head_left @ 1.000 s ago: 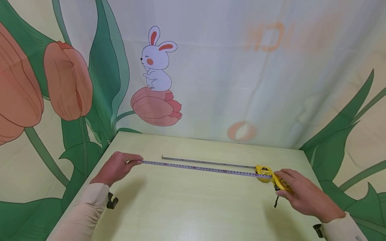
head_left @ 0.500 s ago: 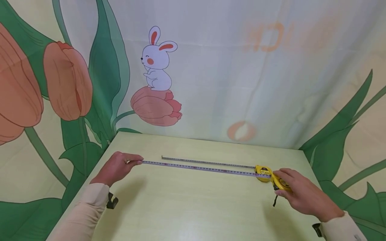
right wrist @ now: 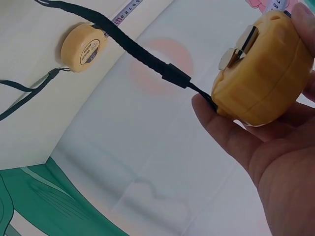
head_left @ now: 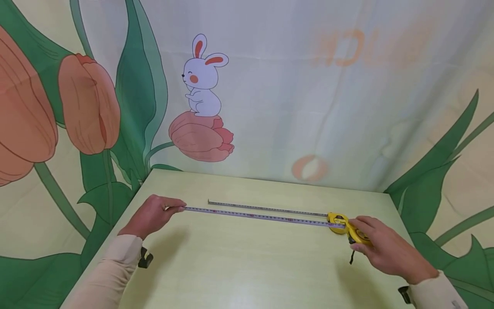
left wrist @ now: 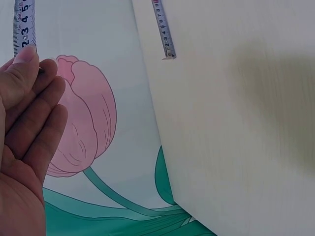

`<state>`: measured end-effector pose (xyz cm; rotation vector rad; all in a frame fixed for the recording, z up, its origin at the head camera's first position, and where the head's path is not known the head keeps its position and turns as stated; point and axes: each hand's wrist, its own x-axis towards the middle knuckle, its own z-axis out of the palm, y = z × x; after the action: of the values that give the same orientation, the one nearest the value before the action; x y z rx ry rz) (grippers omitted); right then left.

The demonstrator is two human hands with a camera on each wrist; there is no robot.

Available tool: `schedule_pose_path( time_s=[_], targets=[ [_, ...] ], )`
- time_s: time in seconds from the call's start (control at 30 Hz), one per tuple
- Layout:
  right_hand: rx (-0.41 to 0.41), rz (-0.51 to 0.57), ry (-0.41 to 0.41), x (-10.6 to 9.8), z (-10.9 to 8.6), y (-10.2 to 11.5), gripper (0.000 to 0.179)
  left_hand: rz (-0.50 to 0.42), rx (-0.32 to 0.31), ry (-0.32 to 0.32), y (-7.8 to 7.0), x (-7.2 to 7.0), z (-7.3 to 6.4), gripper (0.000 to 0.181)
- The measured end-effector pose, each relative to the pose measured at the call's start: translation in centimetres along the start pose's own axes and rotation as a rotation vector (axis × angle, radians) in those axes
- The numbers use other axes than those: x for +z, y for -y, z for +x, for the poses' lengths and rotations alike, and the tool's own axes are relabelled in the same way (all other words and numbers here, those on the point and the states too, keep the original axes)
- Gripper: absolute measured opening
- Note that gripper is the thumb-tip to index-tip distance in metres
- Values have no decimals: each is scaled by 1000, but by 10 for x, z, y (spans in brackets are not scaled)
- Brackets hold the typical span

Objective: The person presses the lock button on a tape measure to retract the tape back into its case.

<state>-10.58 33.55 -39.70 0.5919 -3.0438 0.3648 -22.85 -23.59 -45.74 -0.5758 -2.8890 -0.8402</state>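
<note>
Between my hands a long blade point(head_left: 251, 215) of a tape measure stretches across the head view. My left hand point(head_left: 156, 214) pinches its free end between thumb and fingers, near the low numbers in the left wrist view. In my right hand point(head_left: 380, 246) I grip that tape measure's yellow case point(right wrist: 266, 69), with a black wrist strap point(right wrist: 133, 46) hanging from it. A second yellow tape measure point(head_left: 336, 219) lies on the table just behind, its blade point(head_left: 266, 208) pulled out leftward and roughly parallel to the held one. The held blade's end reaches farther left than the second blade's hooked tip point(left wrist: 169, 56).
The pale table point(head_left: 239, 262) extends under both hands, its back edge against a printed cloth point(head_left: 270, 107) with tulips and a rabbit. The second tape measure's black strap point(right wrist: 29, 91) trails on the tabletop.
Both hands keep their hold on the stretched tape measure. The head view shifts very slightly; otherwise little differs, and the second tape measure stays put.
</note>
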Motion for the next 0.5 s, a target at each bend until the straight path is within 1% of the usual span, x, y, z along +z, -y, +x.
schedule_pose_path(
  time_s=[0.23,0.33,0.5],
  targets=[
    [8,-9,-8,0,0,0,53,4,-3,0,-2,4,2,24],
    [2,-3,-11,0,0,0,54,0,7,-4,-3,4,2,25],
    [9,-5,-1,1,0,0,55,0,-3,5,-5,4,2,26]
  ],
)
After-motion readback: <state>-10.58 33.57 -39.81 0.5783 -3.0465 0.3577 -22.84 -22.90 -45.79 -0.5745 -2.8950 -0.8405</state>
